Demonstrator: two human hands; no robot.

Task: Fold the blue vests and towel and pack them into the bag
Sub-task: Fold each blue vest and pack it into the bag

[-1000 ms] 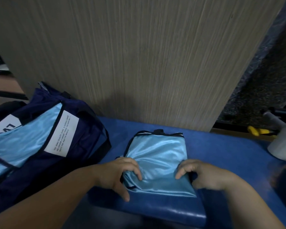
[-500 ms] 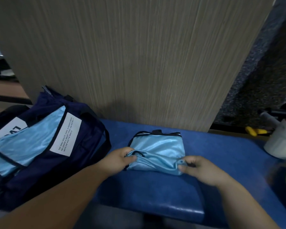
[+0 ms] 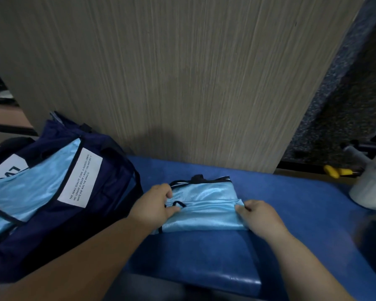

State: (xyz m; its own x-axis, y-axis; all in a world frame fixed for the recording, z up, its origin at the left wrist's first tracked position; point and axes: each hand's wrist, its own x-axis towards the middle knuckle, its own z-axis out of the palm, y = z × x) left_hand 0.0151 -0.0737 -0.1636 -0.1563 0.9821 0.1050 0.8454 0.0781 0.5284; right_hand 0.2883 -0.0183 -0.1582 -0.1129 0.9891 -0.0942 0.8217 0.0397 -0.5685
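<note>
Wood panel [image 3: 182, 72] behind the far edge of a blue table [image 3: 302, 224]. Navy bag [image 3: 109, 192] at the table's left end, open, with a light-blue vest [image 3: 30, 192] lying in it. Folded vest [image 3: 206, 211] at mid-table; left hand [image 3: 154, 205] and right hand [image 3: 258, 216] pinch its left and right sides, fingers clamped on the cloth. White bottle [image 3: 369, 187] at the right edge

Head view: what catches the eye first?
The shiny light-blue vest lies folded mid-frame on the blue bench, the left hand pinching its left edge and the right hand its right. At left, the open navy bag holds more blue cloth.
</note>
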